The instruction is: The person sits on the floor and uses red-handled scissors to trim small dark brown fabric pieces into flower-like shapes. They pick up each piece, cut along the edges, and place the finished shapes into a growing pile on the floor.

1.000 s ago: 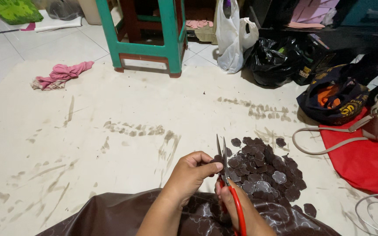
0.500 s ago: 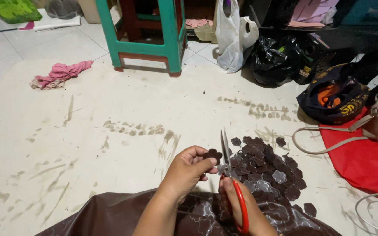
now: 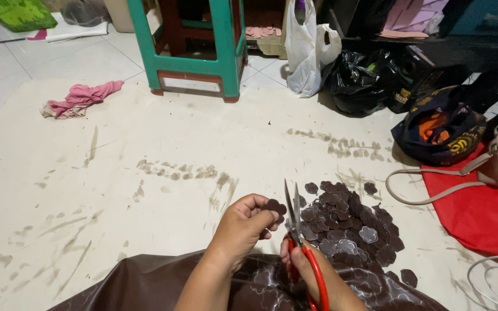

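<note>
While a small dark flower cutout (image 3: 273, 206), probably thin, light and floppy, is pinched at its edge by the left hand (image 3: 243, 227), red-handled scissors (image 3: 298, 242) are clasped by the right hand (image 3: 312, 276) beside the pile of cutouts (image 3: 347, 227).

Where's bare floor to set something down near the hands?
Free: the stained mat left of the left hand, out to the pink rag and green stool. Crowded: right of the scissors, where the pile of cut pieces, red cloth and bags sit.
</note>
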